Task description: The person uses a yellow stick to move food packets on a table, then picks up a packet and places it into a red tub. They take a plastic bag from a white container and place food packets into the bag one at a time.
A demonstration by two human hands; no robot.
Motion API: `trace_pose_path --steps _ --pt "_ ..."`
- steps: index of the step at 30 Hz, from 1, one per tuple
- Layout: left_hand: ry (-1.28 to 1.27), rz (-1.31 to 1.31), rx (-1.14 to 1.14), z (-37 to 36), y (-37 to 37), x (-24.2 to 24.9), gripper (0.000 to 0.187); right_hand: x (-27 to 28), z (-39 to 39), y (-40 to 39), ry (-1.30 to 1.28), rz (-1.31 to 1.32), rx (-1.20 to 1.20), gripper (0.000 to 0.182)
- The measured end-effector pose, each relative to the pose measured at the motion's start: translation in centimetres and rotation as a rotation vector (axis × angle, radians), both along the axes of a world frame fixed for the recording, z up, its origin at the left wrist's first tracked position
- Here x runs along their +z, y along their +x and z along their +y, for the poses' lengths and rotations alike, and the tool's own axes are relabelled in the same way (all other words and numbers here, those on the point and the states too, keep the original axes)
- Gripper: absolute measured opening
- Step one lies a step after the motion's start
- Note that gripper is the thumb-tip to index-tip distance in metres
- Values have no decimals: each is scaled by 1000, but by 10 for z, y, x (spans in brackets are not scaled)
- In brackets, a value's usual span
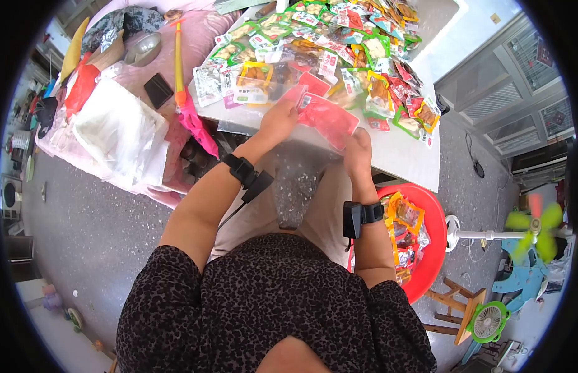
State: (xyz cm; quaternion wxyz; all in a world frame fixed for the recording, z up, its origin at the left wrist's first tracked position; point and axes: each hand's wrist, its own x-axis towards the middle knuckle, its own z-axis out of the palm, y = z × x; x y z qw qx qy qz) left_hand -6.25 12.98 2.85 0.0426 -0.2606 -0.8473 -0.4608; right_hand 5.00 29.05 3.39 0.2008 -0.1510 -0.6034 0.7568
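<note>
A red and clear plastic packet (pixel 326 119) is stretched between my two hands, just above the near edge of the white table (pixel 401 158). My left hand (pixel 281 118) is closed on its left end, and my right hand (pixel 357 152) pinches its lower right corner. Beyond my hands lies a wide heap of small food packets (pixel 379 93), with green, red, yellow and clear wrappers. A clear bag with a yellow-edged label (pixel 251 82) rests just past my left hand. Black straps with small devices are on both wrists.
A red basin (pixel 433 230) holding more packets stands on the floor to the right. To the left, a pink-covered surface (pixel 46 133) bears a white plastic-lined box (pixel 118 127), a dark flat object (pixel 158 91) and a metal bowl (pixel 143 50). A green fan (pixel 488 321) stands lower right.
</note>
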Motion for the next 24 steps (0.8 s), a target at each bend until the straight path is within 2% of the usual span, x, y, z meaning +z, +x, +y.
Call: trace_pose_path --steps 4,10,13,16,19,24 --pt "-120 97 4 1 10 17 15 1 -7 -4 -63 -33 51 6" --pt "-248 168 -32 5 22 23 13 11 -36 -22 -383 39 -69 1" --pt "-255 189 -45 9 28 24 14 -3 -49 -37 -404 164 -35 6" --pt "-288 171 -51 10 27 26 15 2 -52 -43 132 -130 84 15" --pt "-222 212 -58 6 26 22 16 33 -50 -34 316 -209 255 18" --pt "-181 260 -95 -1 35 27 15 27 -20 -28 142 -292 467 18"
